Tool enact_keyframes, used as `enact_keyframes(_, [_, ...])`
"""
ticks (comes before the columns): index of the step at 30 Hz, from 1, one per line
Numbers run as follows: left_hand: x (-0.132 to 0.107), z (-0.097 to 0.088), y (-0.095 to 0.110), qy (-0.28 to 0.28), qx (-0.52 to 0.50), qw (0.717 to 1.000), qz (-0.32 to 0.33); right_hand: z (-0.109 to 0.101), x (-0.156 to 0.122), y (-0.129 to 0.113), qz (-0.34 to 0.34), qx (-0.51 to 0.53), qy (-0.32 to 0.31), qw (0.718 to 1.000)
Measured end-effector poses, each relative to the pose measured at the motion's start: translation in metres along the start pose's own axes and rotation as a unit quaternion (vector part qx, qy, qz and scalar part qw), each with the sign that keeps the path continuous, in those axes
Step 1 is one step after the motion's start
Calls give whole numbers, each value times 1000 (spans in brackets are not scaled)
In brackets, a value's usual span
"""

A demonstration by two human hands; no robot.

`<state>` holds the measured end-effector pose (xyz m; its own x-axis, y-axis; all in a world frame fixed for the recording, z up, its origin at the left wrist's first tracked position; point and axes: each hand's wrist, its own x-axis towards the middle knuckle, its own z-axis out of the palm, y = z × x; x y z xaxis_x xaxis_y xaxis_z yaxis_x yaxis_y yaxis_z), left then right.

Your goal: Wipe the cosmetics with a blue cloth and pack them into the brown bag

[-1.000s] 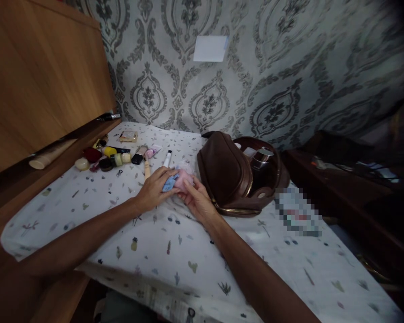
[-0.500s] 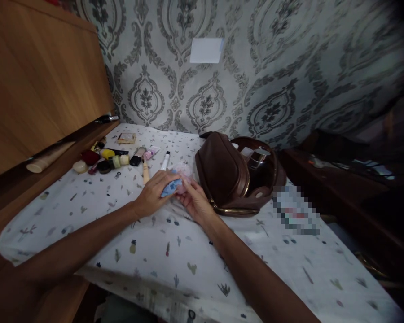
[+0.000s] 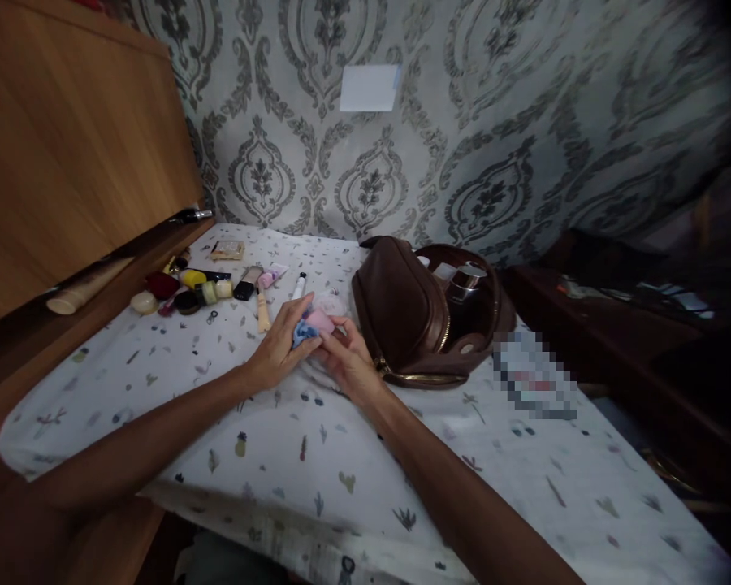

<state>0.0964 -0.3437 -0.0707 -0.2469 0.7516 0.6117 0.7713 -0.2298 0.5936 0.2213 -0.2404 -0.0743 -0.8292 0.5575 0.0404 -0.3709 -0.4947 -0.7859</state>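
My left hand [image 3: 277,345] is closed round a crumpled blue cloth [image 3: 305,332]. A small smooth pink item [image 3: 320,321] sits against the cloth, between the fingers of both hands; its kind I cannot make out. My right hand [image 3: 352,357] grips the pink item from the right. Just behind the hands lies something clear or pale pink [image 3: 329,303], partly covered by them. A white tube with a dark end [image 3: 300,284] and a beige tube [image 3: 263,313] lie beyond my left hand. To the right of my hands stands a brown toiletry bag [image 3: 395,313], unzipped.
Several small jars and cosmetics [image 3: 187,302] cluster at the left, with a palette [image 3: 227,250] behind them. Inside the bag stands a silver-capped bottle [image 3: 468,282]. A blurred-out packet [image 3: 534,378] lies right of the bag. A wooden cabinet [image 3: 85,138] borders the left.
The pink item now shows more fully above the blue cloth, and my fingers have shifted round both. My left thumb has moved onto the near side of the cloth.
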Motion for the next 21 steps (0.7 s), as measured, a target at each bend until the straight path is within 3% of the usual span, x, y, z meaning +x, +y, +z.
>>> enact_keyframes(5, [4,-1,-2,-9,-52,996,-78,1,-2,-1,32,-12,-23,999])
enact_keyframes(12, [8,-8,3,-14,-149,985,-92,-3,-2,-10,145,34,-78,986])
enact_keyframes(15, [8,-8,3,-20,-171,981,-88,-4,0,-9,164,35,-93,981])
enact_keyframes(21, [7,-6,2,21,-115,988,-96,2,-1,-4,149,41,-45,987])
